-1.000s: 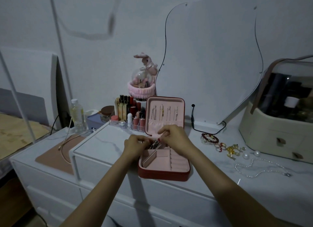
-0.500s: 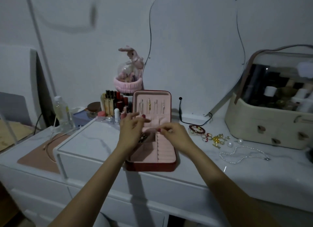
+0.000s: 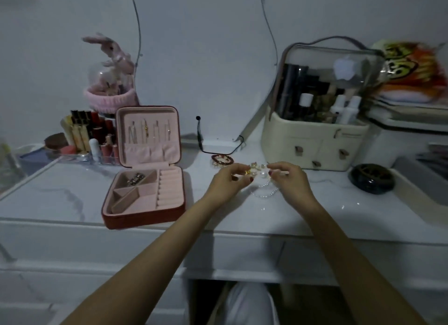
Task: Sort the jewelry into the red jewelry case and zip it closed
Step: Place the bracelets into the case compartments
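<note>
Reaching into the loose jewelry [image 3: 257, 171] — both hands' fingers [image 3: 238, 177] pinch small pieces — red jewelry case [image 3: 145, 179] lies open.

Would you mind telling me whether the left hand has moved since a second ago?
Yes. The left hand has left the red case and gone right, to the loose jewelry.

Both hands cover the little heap of jewelry [image 3: 254, 172], so which piece the left hand [image 3: 228, 181] or the right hand [image 3: 288, 179] pinches is unclear. The pearl necklace [image 3: 265, 191] shows only as a loop between the wrists; its far end runs under the right hand. The metal piece [image 3: 134, 179] in the red case [image 3: 145, 218] is too small to name. At the left edge a bottle [image 3: 7, 160] is blurred and cut off.
</note>
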